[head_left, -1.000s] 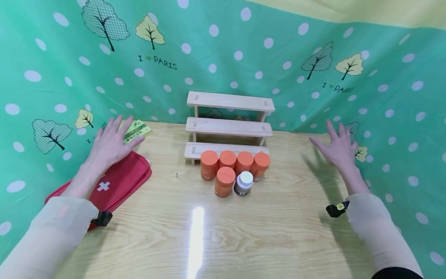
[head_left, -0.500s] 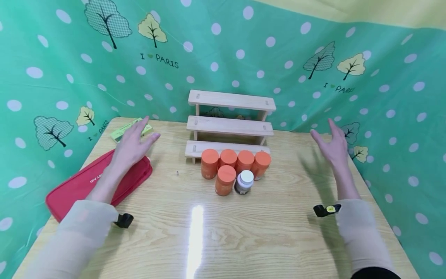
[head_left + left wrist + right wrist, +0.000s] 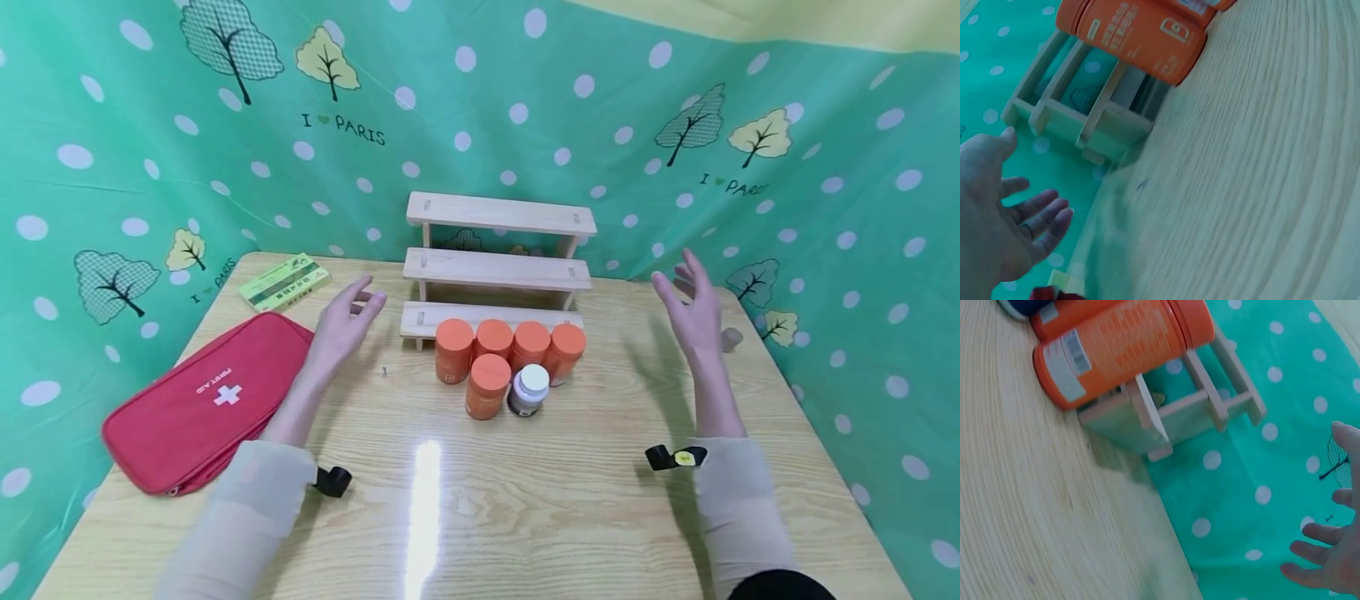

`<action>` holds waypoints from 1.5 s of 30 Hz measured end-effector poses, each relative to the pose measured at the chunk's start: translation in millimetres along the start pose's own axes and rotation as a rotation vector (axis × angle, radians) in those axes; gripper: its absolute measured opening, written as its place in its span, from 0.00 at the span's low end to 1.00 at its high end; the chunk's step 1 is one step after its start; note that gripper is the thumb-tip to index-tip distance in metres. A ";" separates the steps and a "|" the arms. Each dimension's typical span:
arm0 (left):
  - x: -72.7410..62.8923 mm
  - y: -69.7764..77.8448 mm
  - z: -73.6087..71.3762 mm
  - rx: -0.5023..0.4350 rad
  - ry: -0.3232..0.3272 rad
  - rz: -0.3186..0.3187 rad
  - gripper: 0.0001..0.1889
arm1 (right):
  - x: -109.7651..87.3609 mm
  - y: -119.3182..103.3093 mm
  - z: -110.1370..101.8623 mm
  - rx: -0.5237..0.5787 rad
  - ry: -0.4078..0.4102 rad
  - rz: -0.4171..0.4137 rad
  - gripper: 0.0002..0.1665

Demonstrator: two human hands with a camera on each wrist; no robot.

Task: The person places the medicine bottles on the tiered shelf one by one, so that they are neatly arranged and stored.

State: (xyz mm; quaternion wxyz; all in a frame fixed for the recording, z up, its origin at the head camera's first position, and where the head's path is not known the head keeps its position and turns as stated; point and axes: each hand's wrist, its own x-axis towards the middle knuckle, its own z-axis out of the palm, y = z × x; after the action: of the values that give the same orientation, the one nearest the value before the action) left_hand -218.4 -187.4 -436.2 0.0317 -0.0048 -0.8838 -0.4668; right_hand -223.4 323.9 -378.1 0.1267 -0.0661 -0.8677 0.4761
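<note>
Left hand (image 3: 341, 329) just hangs there, fingers loose and holding nothing; right hand (image 3: 694, 321), same deal. Orange bottles (image 3: 486, 396) and a white-capped bottle (image 3: 529, 390) stand between them, well apart from the fingers, near the bench's (image 3: 570, 500) far edge.

- The left hand (image 3: 988, 219) hangs at eight o'clock, its fingers loosely bent.
- A tiered wooden stand (image 3: 1063, 117) sits at ten, before dotted green cloth (image 3: 985, 75).
- An orange bottle (image 3: 1138, 37), partly cut off, is at twelve.
- Pale wood-grained tabletop (image 3: 1260, 162) spans three.
- A red item (image 3: 1044, 294) shows at seven.
</note>
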 end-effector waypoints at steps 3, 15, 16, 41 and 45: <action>0.3 1.3 9.7 -0.031 -0.011 -0.029 0.37 | -3.2 -2.7 4.1 0.030 -0.004 -0.005 0.45; -5.1 1.6 28.4 -0.056 -0.114 -0.121 0.39 | -12.2 -5.2 28.3 0.363 -0.149 -0.148 0.36; -5.8 1.5 29.0 -0.053 -0.117 -0.127 0.38 | -12.8 -4.4 29.3 0.386 -0.177 -0.161 0.35; -9.9 -6.5 30.5 -0.117 -0.230 -0.092 0.33 | -21.3 -2.3 52.0 0.119 -0.776 -0.211 0.41; -9.8 -6.6 30.9 -0.118 -0.222 -0.082 0.34 | -21.6 -2.4 52.6 0.098 -0.808 -0.235 0.41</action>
State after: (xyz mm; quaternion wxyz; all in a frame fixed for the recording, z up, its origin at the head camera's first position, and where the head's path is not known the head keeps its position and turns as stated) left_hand -210.5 -165.4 -459.6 -0.0856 -0.0221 -0.8524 -0.5153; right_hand -217.5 275.0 -406.4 -0.1671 0.2314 -0.8256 0.4867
